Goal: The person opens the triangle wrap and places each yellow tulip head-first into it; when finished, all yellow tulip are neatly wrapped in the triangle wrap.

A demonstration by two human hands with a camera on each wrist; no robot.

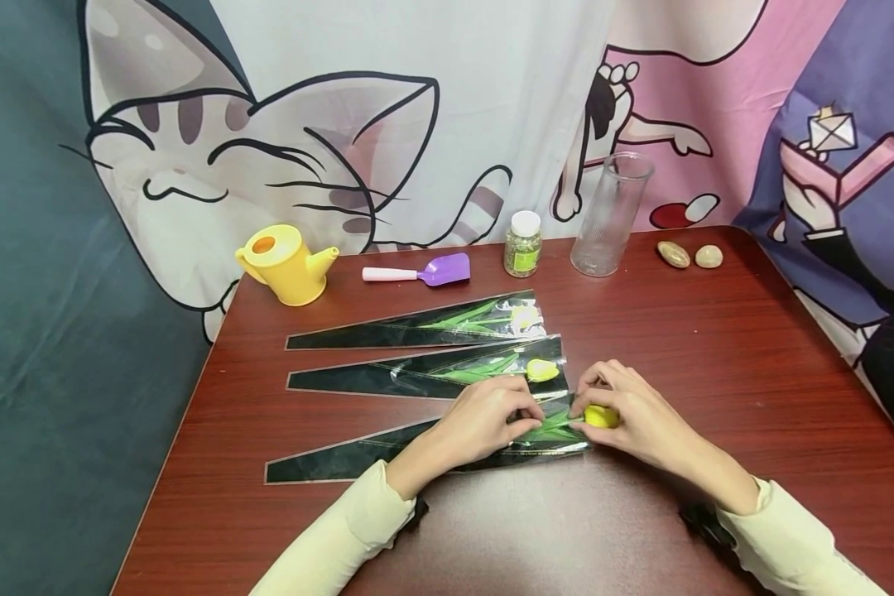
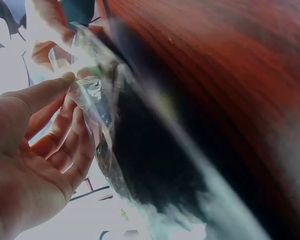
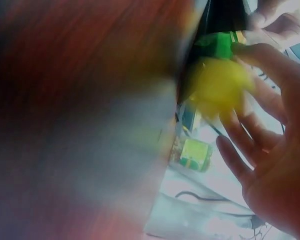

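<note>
Nearest the person lies a long tapered sleeve (image 1: 328,468) with a dark back and clear film front, holding a yellow artificial tulip (image 1: 600,415) with green leaves. My left hand (image 1: 484,420) pinches the clear film (image 2: 97,107) near the sleeve's wide end with thumb and fingertips. Just below the flower head, my right hand (image 1: 641,414) pinches the tulip's stem; the yellow head sticks out past the sleeve's wide end. In the right wrist view the flower head is blurred beside the thumb. Farther back lie a second sleeved tulip (image 1: 542,370) and a third sleeved tulip (image 1: 525,318).
Along the table's back edge stand a yellow watering can (image 1: 290,269), a purple toy shovel (image 1: 445,270), a white-lidded jar of green granules (image 1: 523,248) and a tall clear glass vase (image 1: 609,219). Two stones (image 1: 674,254) sit at back right. A cartoon-printed curtain (image 1: 492,108) hangs behind.
</note>
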